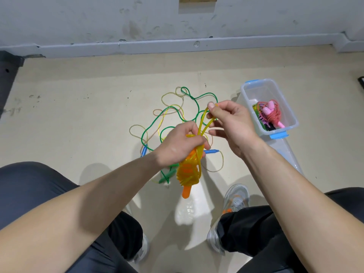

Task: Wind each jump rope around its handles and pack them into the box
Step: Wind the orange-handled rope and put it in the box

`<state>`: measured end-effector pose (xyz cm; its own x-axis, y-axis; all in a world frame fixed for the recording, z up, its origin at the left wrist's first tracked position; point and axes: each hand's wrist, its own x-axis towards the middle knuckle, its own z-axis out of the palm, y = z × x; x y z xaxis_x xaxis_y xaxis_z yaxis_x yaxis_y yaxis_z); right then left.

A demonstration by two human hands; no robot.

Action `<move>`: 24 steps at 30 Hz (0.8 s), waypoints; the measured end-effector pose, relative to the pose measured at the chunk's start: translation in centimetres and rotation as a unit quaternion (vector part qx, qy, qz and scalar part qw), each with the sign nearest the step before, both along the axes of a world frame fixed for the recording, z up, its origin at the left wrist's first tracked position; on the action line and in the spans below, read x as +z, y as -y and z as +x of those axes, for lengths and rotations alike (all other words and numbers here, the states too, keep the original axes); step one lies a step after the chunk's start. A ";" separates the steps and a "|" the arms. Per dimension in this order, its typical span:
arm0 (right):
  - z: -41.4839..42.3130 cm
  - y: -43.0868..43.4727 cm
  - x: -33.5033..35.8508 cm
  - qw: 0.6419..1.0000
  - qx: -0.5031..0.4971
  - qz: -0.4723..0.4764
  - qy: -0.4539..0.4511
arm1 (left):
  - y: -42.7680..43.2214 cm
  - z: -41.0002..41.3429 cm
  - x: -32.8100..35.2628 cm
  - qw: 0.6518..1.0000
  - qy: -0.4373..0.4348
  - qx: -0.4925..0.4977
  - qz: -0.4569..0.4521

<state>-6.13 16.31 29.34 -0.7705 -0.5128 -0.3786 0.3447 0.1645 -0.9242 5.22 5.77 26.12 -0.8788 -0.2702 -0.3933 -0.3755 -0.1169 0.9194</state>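
Winding looks nearly done on the yellow rope (202, 123). The left hand (177, 146) is curled tightly round the orange handles (186, 191) and the coils lying on them, holding the bundle above the floor (78, 115) between the person's knees. The right hand (230, 123) pinches the remaining loose loop between thumb and forefinger, with its other fingers spread and holding nothing.

To finish well, the person probably needs to keep that loop taut and lay it beside the coils rather than across them. Tucking the end under a turn should help, since the glossy cord looks springy and may unwind once the grip loosens.

The box (275, 130) stands on the floor to the right, with a pink rope (272, 113) bundled inside. A green rope (197, 97) and a beige rope (136, 126) lie tangled together below the hands, not yet wound.
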 end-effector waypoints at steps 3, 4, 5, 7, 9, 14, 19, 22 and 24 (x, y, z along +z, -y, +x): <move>0.7 -0.4 -0.5 0.998 0.052 0.027 0.018 | 0.8 -0.3 0.5 1.000 -0.002 0.024 -0.020; 1.0 -0.7 -0.7 0.995 0.083 0.045 -0.007 | 1.0 -0.4 0.6 0.999 0.000 0.022 -0.036; 1.4 -0.9 -0.8 0.991 0.121 0.051 -0.040 | 1.1 -0.5 0.7 0.998 0.004 0.015 -0.055; 1.8 -1.3 -1.0 0.981 0.160 0.032 -0.101 | 1.1 -0.8 0.6 0.996 0.016 -0.004 -0.087; 1.5 -1.4 -1.1 0.980 0.141 0.033 -0.135 | 1.0 -1.0 0.1 0.994 0.031 -0.014 -0.102; 0.8 -1.8 -2.5 0.986 0.077 0.079 -0.127 | -0.5 -1.2 -1.5 0.988 0.043 -0.010 -0.151; 0.1 -2.1 -2.8 0.996 -0.003 0.065 -0.058 | -2.0 -2.5 -2.1 0.989 0.020 -0.007 -0.146; -1.7 -2.4 -1.6 0.999 0.004 0.037 -0.030 | -2.0 -4.5 -1.9 0.994 0.033 0.025 -0.104; -3.3 -2.8 -0.7 0.996 0.025 0.069 -0.056 | -2.1 -6.5 -0.8 0.993 0.033 0.065 -0.089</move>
<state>-9.43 19.09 28.64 -0.7861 -0.5011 -0.3619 0.2296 0.3069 -0.9236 -1.23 7.89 25.36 -0.8061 -0.4498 -0.3845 -0.4279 -0.0056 0.9038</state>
